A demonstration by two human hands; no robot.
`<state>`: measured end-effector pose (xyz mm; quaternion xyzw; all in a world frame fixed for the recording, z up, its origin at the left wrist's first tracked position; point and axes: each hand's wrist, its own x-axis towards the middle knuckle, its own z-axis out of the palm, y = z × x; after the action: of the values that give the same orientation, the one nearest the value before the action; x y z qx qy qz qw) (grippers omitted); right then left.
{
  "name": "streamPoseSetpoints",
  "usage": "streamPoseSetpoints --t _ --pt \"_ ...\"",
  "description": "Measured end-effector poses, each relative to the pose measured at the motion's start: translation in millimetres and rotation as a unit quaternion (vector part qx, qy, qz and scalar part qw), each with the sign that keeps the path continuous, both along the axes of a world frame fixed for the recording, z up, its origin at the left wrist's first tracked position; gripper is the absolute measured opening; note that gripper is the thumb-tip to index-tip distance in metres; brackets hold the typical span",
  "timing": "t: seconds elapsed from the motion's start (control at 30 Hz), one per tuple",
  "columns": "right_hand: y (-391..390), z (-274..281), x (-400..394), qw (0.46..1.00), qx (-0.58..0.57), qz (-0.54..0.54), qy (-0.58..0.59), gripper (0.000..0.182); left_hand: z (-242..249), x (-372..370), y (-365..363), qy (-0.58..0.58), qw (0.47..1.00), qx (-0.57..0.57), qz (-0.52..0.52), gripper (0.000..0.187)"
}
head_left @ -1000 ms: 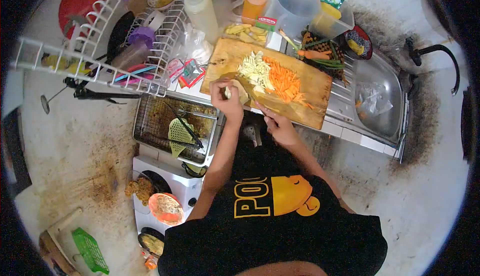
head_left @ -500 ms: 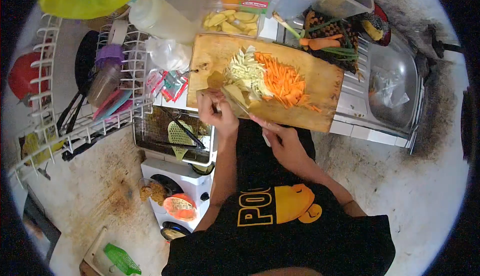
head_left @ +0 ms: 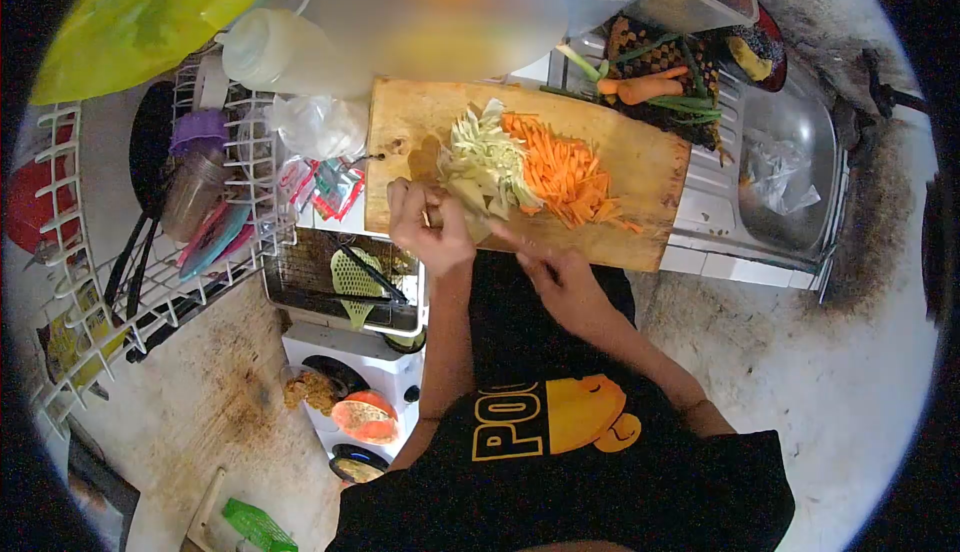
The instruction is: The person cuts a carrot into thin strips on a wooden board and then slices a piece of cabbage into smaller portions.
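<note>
On the wooden cutting board [head_left: 630, 152] lie a heap of shredded pale cabbage [head_left: 490, 152] and a heap of orange carrot strips [head_left: 570, 172]. My right hand [head_left: 565, 287] grips a knife, its index finger stretched along the back of the blade [head_left: 472, 195]. That blade reaches left beside the cabbage, close to the fingers of my left hand [head_left: 432, 227]. Curled at the board's front edge, my left hand pinches something that its own fingers hide. Motion blurs both hands' fingertips and the blade slightly.
Right of the board is a steel sink [head_left: 790, 157] with a plastic bag [head_left: 780, 174]. A whole carrot [head_left: 645, 87] and green stalks lie behind the board. A white wire rack [head_left: 262, 167] stands left, above a stove [head_left: 350, 337]. A squeeze bottle [head_left: 270, 47] stands at the back.
The knife and my right hand have shifted slightly, still at the cabbage. My left hand stays curled in nearly the same place. The view has tilted a little.
</note>
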<state>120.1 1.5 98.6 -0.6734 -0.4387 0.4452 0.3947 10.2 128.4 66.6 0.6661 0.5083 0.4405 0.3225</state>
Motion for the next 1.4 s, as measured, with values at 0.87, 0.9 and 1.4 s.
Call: streamPoseSetpoints --t 0.87,0.9,1.4 --pt "-10 -33 -16 0.995 0.022 -0.076 0.055 0.040 -2 2 -2 0.018 0.995 0.070 -0.075 0.011" --pt "-9 -10 -10 0.993 -0.011 -0.069 0.099 0.040 -2 3 0 0.019 0.994 0.074 -0.076 0.011" --pt "-9 -30 -23 0.989 0.034 -0.080 0.118 0.039 -8 -7 -6 -0.050 0.992 0.079 -0.086 0.004"
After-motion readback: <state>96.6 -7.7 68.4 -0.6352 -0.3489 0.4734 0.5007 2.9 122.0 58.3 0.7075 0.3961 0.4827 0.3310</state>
